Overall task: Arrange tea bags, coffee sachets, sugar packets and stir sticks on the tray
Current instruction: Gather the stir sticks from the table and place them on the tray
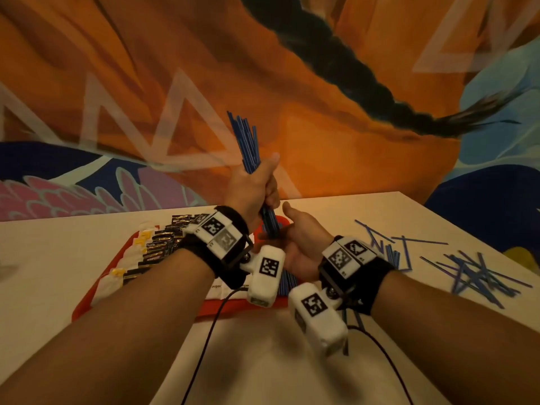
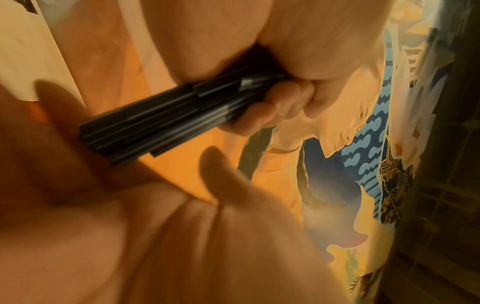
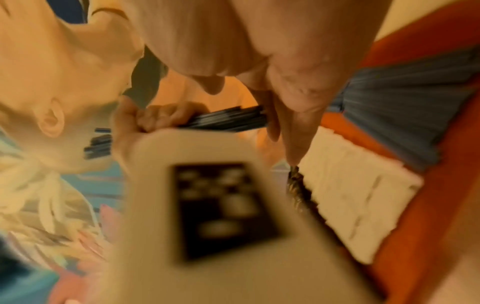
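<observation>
A bundle of blue stir sticks [image 1: 248, 147] stands upright above the red tray [image 1: 87, 299], the left hand [image 1: 254, 188] wrapped tight round its middle. The right hand [image 1: 304, 238] lies flat-fingered under the lower ends. Loose sticks [image 1: 479, 273] litter the desk [image 1: 263, 361] to the right.

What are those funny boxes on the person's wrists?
Each bare forearm wears a black wrist strap carrying white boxes printed with black-and-white square codes. A white camera block hangs below each wrist, with thin black cables trailing off. No sleeves show.
</observation>
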Demonstrator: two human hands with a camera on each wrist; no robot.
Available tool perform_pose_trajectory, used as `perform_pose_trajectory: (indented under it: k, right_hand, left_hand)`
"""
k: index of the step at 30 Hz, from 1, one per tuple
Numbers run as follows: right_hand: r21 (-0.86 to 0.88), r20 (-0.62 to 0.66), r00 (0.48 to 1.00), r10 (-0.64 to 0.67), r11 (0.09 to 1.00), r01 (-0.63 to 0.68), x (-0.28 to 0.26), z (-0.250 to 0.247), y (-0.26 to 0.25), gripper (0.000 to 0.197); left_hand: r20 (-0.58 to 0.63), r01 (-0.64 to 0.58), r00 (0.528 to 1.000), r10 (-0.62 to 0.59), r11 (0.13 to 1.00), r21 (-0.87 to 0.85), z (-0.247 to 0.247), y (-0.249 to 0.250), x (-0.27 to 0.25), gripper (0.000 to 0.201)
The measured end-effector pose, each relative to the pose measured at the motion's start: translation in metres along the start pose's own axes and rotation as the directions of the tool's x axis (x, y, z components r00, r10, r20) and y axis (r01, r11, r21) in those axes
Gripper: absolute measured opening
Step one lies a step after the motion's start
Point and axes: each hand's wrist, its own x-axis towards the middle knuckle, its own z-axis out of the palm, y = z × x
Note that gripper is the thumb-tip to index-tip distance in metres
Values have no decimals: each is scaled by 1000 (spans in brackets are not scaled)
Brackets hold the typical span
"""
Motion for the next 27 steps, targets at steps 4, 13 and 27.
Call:
perform_pose_trajectory:
  k: [4,13,27]
  right_hand:
    - [90,86,996,11,996,-19,-3,15,-6,80]
    - [22,151,987,-49,999,47,2,40,-6,57]
    - [-762,169,676,-718,340,552,10,61,-59,43]
  left_hand:
    - [-23,17,1000,-17,1000,19,-9,-6,-5,44]
    - [-47,33,999,-28,993,111,-33,-13,-7,45]
    - [162,-157,987,-11,212,965,-87,3,5,30]
